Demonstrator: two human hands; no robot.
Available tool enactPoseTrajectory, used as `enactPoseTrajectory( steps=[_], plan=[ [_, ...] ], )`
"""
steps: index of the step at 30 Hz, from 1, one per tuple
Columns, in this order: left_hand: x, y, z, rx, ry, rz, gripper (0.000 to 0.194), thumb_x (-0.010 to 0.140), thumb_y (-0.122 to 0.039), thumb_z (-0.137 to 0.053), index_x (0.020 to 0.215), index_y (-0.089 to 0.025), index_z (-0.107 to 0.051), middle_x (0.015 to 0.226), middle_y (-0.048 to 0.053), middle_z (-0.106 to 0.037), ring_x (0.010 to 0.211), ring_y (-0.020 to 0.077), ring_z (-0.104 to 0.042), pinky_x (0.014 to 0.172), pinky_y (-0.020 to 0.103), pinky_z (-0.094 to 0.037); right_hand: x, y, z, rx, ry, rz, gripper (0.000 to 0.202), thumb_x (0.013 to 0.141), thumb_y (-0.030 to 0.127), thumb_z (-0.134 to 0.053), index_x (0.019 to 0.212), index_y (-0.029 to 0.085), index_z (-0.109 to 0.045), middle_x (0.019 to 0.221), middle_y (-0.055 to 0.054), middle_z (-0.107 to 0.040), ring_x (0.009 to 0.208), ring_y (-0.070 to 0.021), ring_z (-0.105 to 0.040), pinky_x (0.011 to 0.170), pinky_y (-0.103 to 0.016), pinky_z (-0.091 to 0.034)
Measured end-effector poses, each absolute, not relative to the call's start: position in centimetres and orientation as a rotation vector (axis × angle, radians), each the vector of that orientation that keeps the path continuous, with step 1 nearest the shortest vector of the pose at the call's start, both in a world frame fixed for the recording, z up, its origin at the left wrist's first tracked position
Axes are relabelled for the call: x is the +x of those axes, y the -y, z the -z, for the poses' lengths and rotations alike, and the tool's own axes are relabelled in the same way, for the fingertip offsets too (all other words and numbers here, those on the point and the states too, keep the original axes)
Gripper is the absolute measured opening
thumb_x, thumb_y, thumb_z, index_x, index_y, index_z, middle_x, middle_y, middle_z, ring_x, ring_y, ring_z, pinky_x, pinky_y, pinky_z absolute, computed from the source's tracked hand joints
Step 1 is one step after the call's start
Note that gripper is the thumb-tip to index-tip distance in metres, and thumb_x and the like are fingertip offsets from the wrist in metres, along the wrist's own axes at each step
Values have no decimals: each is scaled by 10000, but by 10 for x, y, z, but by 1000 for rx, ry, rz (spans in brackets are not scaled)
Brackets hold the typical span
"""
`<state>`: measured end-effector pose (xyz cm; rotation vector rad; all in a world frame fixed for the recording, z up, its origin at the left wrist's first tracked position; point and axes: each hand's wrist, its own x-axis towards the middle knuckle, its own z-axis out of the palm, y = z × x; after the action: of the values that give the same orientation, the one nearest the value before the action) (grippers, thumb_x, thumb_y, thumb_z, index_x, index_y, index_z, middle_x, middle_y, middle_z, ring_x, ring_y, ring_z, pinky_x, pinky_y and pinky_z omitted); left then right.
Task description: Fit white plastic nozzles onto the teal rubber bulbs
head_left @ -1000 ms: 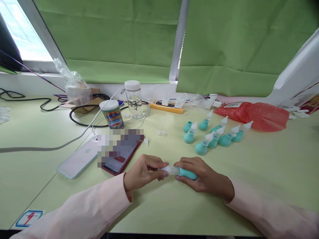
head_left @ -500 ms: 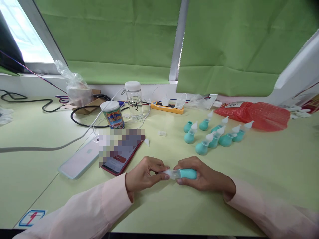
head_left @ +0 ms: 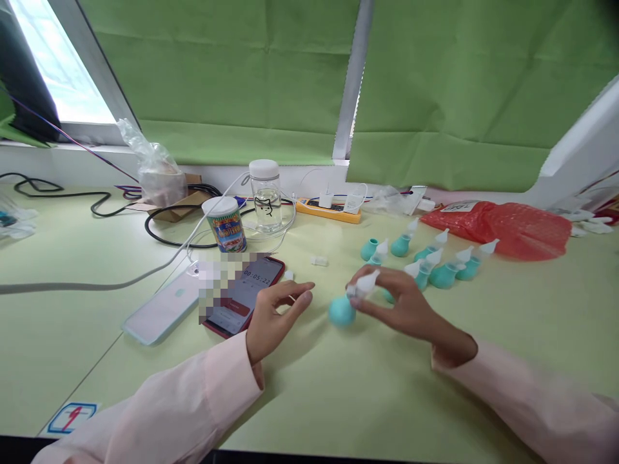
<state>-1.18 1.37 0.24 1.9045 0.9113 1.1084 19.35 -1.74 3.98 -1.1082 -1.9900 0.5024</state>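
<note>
Between the thumb and fingers of my right hand (head_left: 406, 301) is a bulb nasal aspirator (head_left: 342, 312), held by its clear neck and white tip. Its teal bulb is lower left, close to the tabletop; whether it touches cannot be told. My left hand (head_left: 279, 317) is just left of it, thumb and forefinger apart, holding nothing. Behind my right hand stand several similar aspirators (head_left: 443, 275), some partly hidden by it. One teal bulb (head_left: 369, 249) there has no tip. A small clear plastic piece (head_left: 319, 261) and a white tip (head_left: 289, 275) lie beyond my left hand.
A phone showing a timer (head_left: 254, 290) and a pale phone (head_left: 162, 312) lie to the left. Behind them are a printed cup (head_left: 228, 231), a water bottle (head_left: 265, 209) and loose cables. An orange power strip (head_left: 316, 211) and a red plastic bag (head_left: 525, 229) are at the back.
My left hand has let go of the aspirator's tip and opened. My right hand has turned the aspirator upright-tilted and moved it away from me, gripping its neck rather than its bulb.
</note>
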Motion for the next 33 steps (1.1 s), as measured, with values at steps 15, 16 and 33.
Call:
enactPoseTrajectory(
  steps=[15,16,33],
  plan=[
    [-16,-30,9,2850,-1143,-323,270,833,-109,-372,793,-143,-638,796,83,-584,737,181,-560,631,282,-467,190,-38,-37,-1748,2153,75,386,726,217,-531,1092,152,-429,701,-28,-594,617,-178,-565,558,-267,-429],
    [-16,-30,10,2846,-1142,-327,274,830,-99,-370,802,-145,-639,785,77,-585,724,174,-564,633,276,-468,189,-36,-39,-1768,2148,184,402,720,241,-546,1097,154,-436,778,-58,-604,689,-211,-570,573,-293,-439],
    [-14,-20,19,2858,-958,-481,260,713,-12,-404,769,-135,-625,815,85,-573,700,163,-578,619,259,-482,103,-73,0,-1936,2477,267,289,759,-42,-362,947,45,-564,1029,-262,-552,949,-357,-544,675,-468,-472]
  ],
)
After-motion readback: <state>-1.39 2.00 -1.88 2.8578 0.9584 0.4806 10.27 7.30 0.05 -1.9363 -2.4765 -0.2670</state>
